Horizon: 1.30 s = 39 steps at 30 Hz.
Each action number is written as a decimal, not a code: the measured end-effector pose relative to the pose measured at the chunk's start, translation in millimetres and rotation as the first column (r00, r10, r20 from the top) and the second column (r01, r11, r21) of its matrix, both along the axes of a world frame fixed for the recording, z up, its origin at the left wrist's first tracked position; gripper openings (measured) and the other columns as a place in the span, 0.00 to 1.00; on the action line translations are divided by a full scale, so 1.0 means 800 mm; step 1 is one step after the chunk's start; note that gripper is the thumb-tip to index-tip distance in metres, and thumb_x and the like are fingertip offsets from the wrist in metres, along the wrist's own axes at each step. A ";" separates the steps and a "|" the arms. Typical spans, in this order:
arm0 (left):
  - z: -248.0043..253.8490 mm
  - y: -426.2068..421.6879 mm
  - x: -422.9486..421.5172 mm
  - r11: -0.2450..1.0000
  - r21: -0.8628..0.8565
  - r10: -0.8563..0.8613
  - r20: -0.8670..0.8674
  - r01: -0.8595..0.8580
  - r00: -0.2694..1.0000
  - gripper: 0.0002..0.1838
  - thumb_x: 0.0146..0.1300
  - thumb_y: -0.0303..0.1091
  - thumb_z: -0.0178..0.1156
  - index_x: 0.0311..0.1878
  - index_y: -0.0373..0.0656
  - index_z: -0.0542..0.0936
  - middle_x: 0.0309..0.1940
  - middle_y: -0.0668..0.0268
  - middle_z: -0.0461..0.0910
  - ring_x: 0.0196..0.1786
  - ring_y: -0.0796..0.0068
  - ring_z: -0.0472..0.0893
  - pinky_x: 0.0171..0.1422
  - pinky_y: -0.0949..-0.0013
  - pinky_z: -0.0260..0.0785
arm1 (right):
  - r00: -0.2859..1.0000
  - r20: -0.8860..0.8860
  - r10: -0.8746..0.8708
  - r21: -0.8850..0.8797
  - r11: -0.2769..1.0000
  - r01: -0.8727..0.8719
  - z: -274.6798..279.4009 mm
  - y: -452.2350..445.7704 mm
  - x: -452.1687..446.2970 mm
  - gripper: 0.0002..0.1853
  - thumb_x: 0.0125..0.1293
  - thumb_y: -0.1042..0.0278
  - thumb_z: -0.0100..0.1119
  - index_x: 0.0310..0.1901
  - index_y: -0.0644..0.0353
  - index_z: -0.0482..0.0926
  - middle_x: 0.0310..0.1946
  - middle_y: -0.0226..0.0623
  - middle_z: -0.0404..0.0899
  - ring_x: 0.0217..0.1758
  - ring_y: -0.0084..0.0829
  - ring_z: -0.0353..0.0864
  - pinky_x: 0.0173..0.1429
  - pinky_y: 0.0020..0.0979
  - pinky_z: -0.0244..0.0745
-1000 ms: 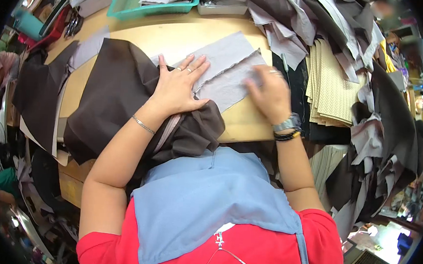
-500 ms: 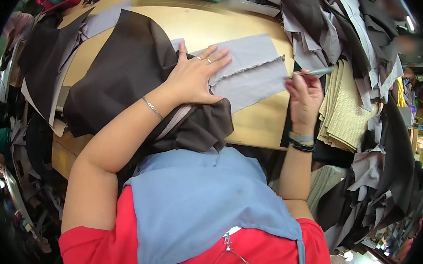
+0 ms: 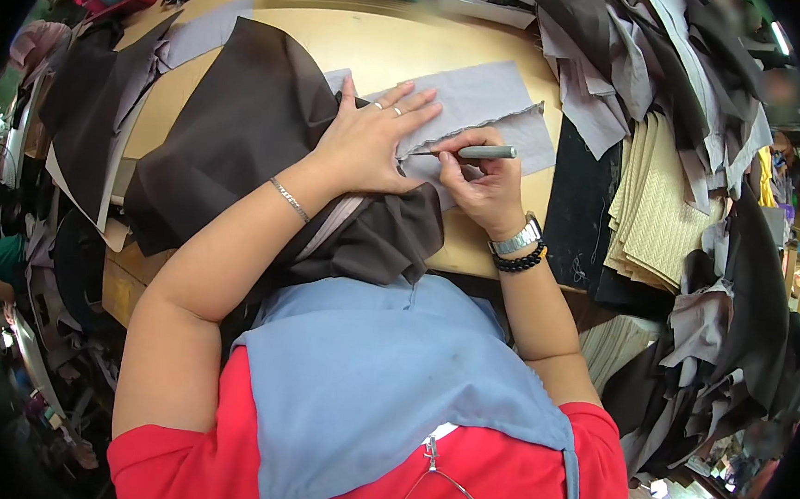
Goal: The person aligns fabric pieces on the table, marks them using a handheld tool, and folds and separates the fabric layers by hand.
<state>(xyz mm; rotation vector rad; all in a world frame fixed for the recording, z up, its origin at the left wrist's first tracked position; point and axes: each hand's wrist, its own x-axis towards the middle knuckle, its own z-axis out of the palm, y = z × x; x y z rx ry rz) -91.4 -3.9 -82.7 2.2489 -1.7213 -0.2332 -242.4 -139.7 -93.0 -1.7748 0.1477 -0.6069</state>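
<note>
In the head view, the right hand (image 3: 486,183) has its fingers closed around a slim grey pen-like tool (image 3: 488,151), its tip at the light grey cloth piece (image 3: 485,93). The left hand (image 3: 367,145), fingers spread, presses dark brown fabric (image 3: 241,136) beside it.

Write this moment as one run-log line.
left hand: flat on dark cloth, grey cloth | right hand: grips pen-like tool, tip by frayed edge

Bright light falls evenly over the pale yellow wooden bench (image 3: 467,245), with a soft sheen near its far side and mild shadows under the arms. Glare whitens the lower-right corner. Fisheye distortion bends the edges into black corners; the centre looks sharp, the margins softer.
</note>
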 end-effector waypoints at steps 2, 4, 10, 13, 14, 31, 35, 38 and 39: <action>-0.001 0.000 0.000 1.000 -0.002 0.002 -0.003 -0.002 1.000 0.51 0.40 0.49 0.73 0.73 0.59 0.65 0.76 0.74 0.60 0.78 0.65 0.58 0.72 0.19 0.32 | 1.000 -0.017 0.010 0.015 1.000 -0.009 0.005 0.003 0.001 0.06 0.62 0.81 0.62 0.41 0.67 0.79 0.37 0.33 0.82 0.39 0.22 0.84 0.44 0.24 0.83; 0.000 0.000 0.000 1.000 -0.004 0.005 -0.001 -0.005 1.000 0.51 0.40 0.49 0.73 0.73 0.60 0.65 0.76 0.74 0.60 0.78 0.65 0.58 0.72 0.19 0.32 | 0.999 -0.037 0.013 -0.012 1.000 -0.014 0.004 0.005 0.001 0.06 0.62 0.80 0.63 0.40 0.66 0.78 0.36 0.33 0.82 0.38 0.21 0.84 0.43 0.23 0.83; 0.000 0.000 -0.001 1.000 0.011 0.001 0.019 -0.001 1.000 0.52 0.41 0.50 0.73 0.74 0.60 0.64 0.77 0.76 0.58 0.79 0.65 0.57 0.72 0.20 0.33 | 0.993 0.019 -0.120 -0.282 0.952 0.120 0.001 -0.001 0.002 0.07 0.60 0.80 0.64 0.39 0.65 0.77 0.34 0.32 0.82 0.35 0.22 0.85 0.40 0.24 0.84; 0.000 0.000 0.000 1.000 0.018 0.001 0.022 -0.002 1.000 0.52 0.41 0.51 0.73 0.74 0.60 0.63 0.77 0.76 0.57 0.79 0.65 0.57 0.72 0.19 0.33 | 0.977 0.038 -0.210 -0.236 0.948 0.213 0.004 -0.005 0.002 0.07 0.59 0.80 0.64 0.38 0.65 0.77 0.33 0.33 0.83 0.34 0.24 0.85 0.38 0.24 0.85; 0.000 0.000 0.000 1.000 0.017 0.002 0.027 -0.002 1.000 0.52 0.40 0.51 0.73 0.74 0.60 0.63 0.77 0.76 0.58 0.79 0.65 0.57 0.72 0.19 0.33 | 0.971 0.040 -0.235 -0.199 0.951 0.238 0.005 -0.006 0.003 0.07 0.59 0.81 0.63 0.38 0.65 0.77 0.34 0.34 0.83 0.34 0.25 0.85 0.37 0.24 0.85; 0.002 -0.001 -0.002 1.000 0.017 0.007 0.020 -0.007 1.000 0.51 0.42 0.49 0.72 0.74 0.60 0.64 0.77 0.76 0.58 0.79 0.66 0.56 0.73 0.21 0.34 | 0.983 0.004 -0.186 -0.236 0.955 0.182 0.006 0.005 0.004 0.09 0.58 0.81 0.65 0.39 0.64 0.77 0.31 0.37 0.83 0.32 0.25 0.85 0.37 0.26 0.84; 0.004 -0.001 -0.002 0.999 0.037 0.010 0.018 -0.010 1.000 0.52 0.41 0.51 0.73 0.74 0.60 0.63 0.77 0.76 0.57 0.79 0.66 0.55 0.73 0.21 0.34 | 0.962 0.031 -0.270 -0.184 0.945 0.271 0.007 -0.004 0.004 0.08 0.59 0.81 0.64 0.39 0.65 0.76 0.30 0.32 0.81 0.33 0.21 0.84 0.37 0.25 0.85; 0.003 -0.001 -0.002 0.999 0.036 0.008 0.025 -0.009 1.000 0.52 0.41 0.51 0.73 0.74 0.60 0.63 0.77 0.76 0.57 0.79 0.66 0.55 0.73 0.21 0.34 | 0.944 0.022 -0.329 -0.207 0.922 0.326 0.005 -0.011 0.001 0.08 0.59 0.81 0.63 0.39 0.64 0.76 0.30 0.31 0.80 0.32 0.21 0.84 0.36 0.24 0.84; 0.003 -0.001 -0.002 0.999 0.035 0.008 0.026 -0.009 1.000 0.52 0.41 0.52 0.73 0.74 0.60 0.63 0.77 0.76 0.57 0.79 0.66 0.55 0.74 0.21 0.34 | 0.940 0.024 -0.341 -0.206 0.918 0.339 0.004 -0.014 0.001 0.07 0.59 0.80 0.63 0.39 0.64 0.76 0.30 0.31 0.80 0.32 0.21 0.83 0.36 0.24 0.83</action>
